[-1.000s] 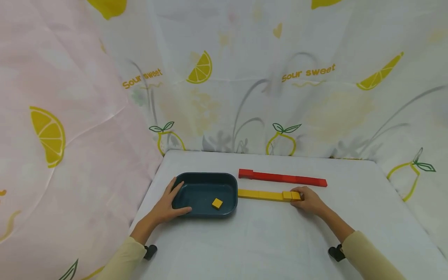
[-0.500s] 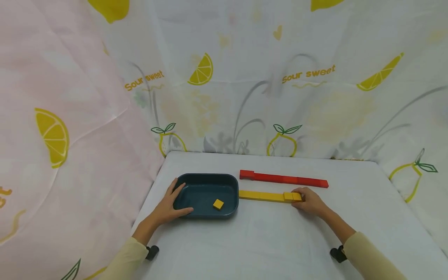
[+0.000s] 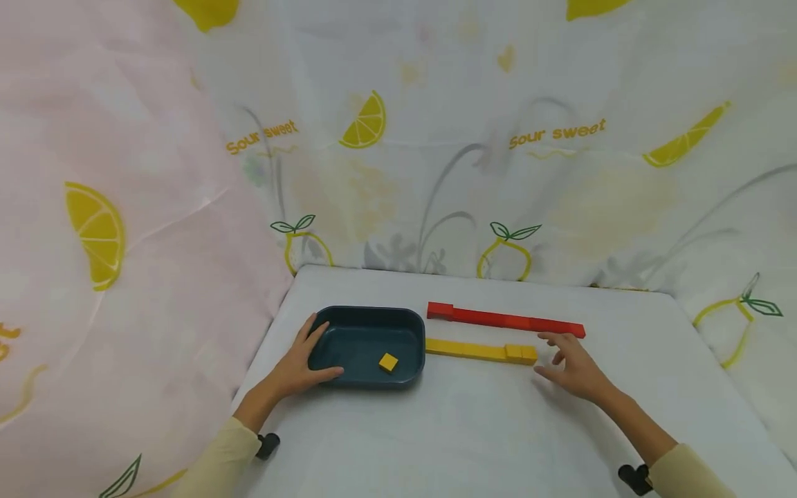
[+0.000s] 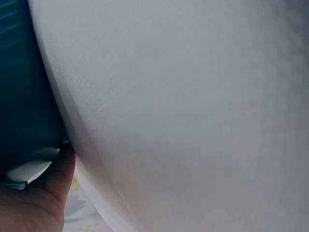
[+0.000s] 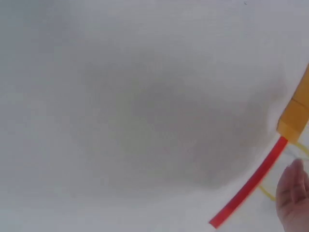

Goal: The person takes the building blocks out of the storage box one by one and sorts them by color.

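Note:
My left hand (image 3: 299,364) holds the left end of a dark blue rectangular tray (image 3: 367,384), fingers at its left rim and thumb along the front. In the left wrist view the thumb (image 4: 60,171) lies against the tray's side (image 4: 24,96). A small yellow block (image 3: 388,362) lies inside. From the tray's right side runs a row of yellow blocks (image 3: 473,351), raised near its right end. Just right of that end, my right hand (image 3: 575,366) holds nothing, fingers loosely bent and apart from the blocks.
Behind the yellow row lies a row of red blocks (image 3: 498,319), with a raised block (image 3: 440,310) at its left end. A white cloth covers the table (image 3: 461,443). Lemon-printed fabric (image 3: 429,173) hangs at the back and left.
My right hand has let go of the yellow row's right end and moved right, its fingers spreading. The left hand stays on the tray.

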Action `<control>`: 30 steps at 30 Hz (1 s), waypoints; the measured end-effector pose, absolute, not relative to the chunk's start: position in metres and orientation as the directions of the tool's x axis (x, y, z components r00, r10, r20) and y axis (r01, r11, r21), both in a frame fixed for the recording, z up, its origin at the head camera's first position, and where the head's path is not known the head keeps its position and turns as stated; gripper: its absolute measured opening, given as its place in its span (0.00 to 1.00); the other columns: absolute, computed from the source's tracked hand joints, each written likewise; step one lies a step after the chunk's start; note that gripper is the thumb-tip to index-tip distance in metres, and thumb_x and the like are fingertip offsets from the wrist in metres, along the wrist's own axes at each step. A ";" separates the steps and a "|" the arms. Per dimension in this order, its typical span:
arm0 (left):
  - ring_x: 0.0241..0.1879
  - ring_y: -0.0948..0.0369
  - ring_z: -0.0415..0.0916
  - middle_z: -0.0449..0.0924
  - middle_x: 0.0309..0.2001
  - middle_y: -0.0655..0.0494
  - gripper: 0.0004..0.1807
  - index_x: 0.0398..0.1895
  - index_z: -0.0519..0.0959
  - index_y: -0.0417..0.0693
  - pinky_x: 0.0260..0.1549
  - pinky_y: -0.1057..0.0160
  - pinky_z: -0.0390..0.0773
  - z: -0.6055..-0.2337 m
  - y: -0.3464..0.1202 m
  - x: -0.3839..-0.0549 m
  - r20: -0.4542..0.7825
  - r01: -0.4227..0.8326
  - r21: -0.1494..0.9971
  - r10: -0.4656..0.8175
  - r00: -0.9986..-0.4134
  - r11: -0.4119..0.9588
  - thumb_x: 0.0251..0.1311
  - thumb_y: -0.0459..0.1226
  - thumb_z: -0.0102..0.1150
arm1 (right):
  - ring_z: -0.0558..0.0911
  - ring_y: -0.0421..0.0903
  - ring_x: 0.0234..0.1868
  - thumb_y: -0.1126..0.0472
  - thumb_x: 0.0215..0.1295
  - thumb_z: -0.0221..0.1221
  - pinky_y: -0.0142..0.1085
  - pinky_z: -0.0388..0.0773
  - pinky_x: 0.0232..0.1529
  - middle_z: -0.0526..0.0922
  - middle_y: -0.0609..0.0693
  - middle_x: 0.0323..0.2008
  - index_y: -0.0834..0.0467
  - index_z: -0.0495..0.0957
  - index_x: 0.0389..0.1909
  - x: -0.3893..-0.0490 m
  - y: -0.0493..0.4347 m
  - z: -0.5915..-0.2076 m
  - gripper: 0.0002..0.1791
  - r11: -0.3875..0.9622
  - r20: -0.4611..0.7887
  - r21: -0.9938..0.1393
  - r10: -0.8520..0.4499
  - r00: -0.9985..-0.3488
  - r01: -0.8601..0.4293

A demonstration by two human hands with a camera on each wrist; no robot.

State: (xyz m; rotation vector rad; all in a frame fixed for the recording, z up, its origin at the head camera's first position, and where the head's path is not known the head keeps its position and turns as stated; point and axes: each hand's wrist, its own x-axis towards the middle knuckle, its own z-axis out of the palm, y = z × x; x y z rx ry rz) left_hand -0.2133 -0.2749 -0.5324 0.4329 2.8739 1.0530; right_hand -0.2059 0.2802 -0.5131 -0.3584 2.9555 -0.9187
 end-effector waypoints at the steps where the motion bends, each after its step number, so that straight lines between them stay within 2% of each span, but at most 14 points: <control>1: 0.76 0.36 0.45 0.34 0.80 0.43 0.58 0.79 0.50 0.53 0.61 0.29 0.62 -0.532 -0.276 -0.213 0.050 0.242 0.638 0.274 -0.960 0.731 0.50 0.60 0.70 | 0.78 0.53 0.44 0.55 0.57 0.71 0.40 0.84 0.40 0.71 0.63 0.59 0.59 0.66 0.68 -0.206 0.278 -0.510 0.39 0.806 0.070 -0.541 -0.243 -0.968 -0.241; 3: 0.76 0.36 0.44 0.34 0.80 0.43 0.58 0.79 0.50 0.53 0.61 0.29 0.62 -0.531 -0.279 -0.213 0.053 0.239 0.637 0.267 -0.962 0.733 0.50 0.60 0.70 | 0.76 0.59 0.55 0.52 0.58 0.69 0.51 0.82 0.49 0.67 0.64 0.65 0.58 0.64 0.70 -0.208 0.271 -0.504 0.41 0.825 0.113 -0.481 -0.276 -0.954 -0.296; 5: 0.76 0.37 0.44 0.34 0.80 0.43 0.58 0.79 0.51 0.52 0.62 0.29 0.62 -0.530 -0.279 -0.213 0.055 0.234 0.638 0.260 -0.964 0.734 0.50 0.59 0.70 | 0.71 0.64 0.63 0.48 0.59 0.68 0.63 0.75 0.55 0.60 0.65 0.70 0.58 0.62 0.73 -0.211 0.262 -0.500 0.44 0.844 0.143 -0.409 -0.316 -0.938 -0.347; 8: 0.76 0.37 0.44 0.34 0.80 0.44 0.57 0.79 0.51 0.52 0.62 0.29 0.62 -0.530 -0.280 -0.214 0.056 0.232 0.639 0.256 -0.965 0.734 0.49 0.60 0.70 | 0.64 0.66 0.69 0.42 0.58 0.67 0.68 0.68 0.59 0.53 0.63 0.76 0.55 0.59 0.75 -0.215 0.248 -0.496 0.48 0.858 0.158 -0.332 -0.359 -0.920 -0.392; 14: 0.76 0.38 0.46 0.34 0.80 0.46 0.57 0.79 0.53 0.53 0.62 0.30 0.62 -0.531 -0.277 -0.215 0.048 0.235 0.643 0.269 -0.962 0.729 0.49 0.60 0.70 | 0.57 0.65 0.73 0.39 0.59 0.64 0.70 0.56 0.66 0.39 0.58 0.80 0.46 0.52 0.78 -0.219 0.226 -0.493 0.50 0.857 0.140 -0.290 -0.402 -0.905 -0.425; 18: 0.76 0.39 0.47 0.34 0.80 0.47 0.57 0.79 0.52 0.54 0.62 0.30 0.62 -0.532 -0.275 -0.215 0.042 0.235 0.643 0.273 -0.961 0.728 0.49 0.61 0.70 | 0.54 0.67 0.73 0.39 0.62 0.61 0.70 0.51 0.68 0.34 0.59 0.80 0.46 0.47 0.79 -0.223 0.216 -0.487 0.50 0.861 0.156 -0.263 -0.407 -0.900 -0.435; 23: 0.76 0.39 0.47 0.34 0.80 0.46 0.57 0.79 0.51 0.55 0.62 0.30 0.62 -0.530 -0.275 -0.211 0.035 0.233 0.634 0.274 -0.961 0.737 0.50 0.62 0.69 | 0.50 0.67 0.75 0.37 0.62 0.59 0.69 0.44 0.71 0.32 0.60 0.79 0.46 0.45 0.80 -0.232 0.202 -0.474 0.51 0.875 0.110 -0.232 -0.410 -0.905 -0.424; 30: 0.75 0.38 0.48 0.35 0.80 0.46 0.57 0.79 0.52 0.55 0.61 0.30 0.63 -0.532 -0.273 -0.210 0.058 0.241 0.642 0.267 -0.962 0.728 0.49 0.60 0.70 | 0.50 0.65 0.76 0.32 0.61 0.57 0.66 0.47 0.72 0.32 0.58 0.80 0.45 0.46 0.79 -0.234 0.169 -0.465 0.51 0.842 0.085 -0.214 -0.489 -0.868 -0.495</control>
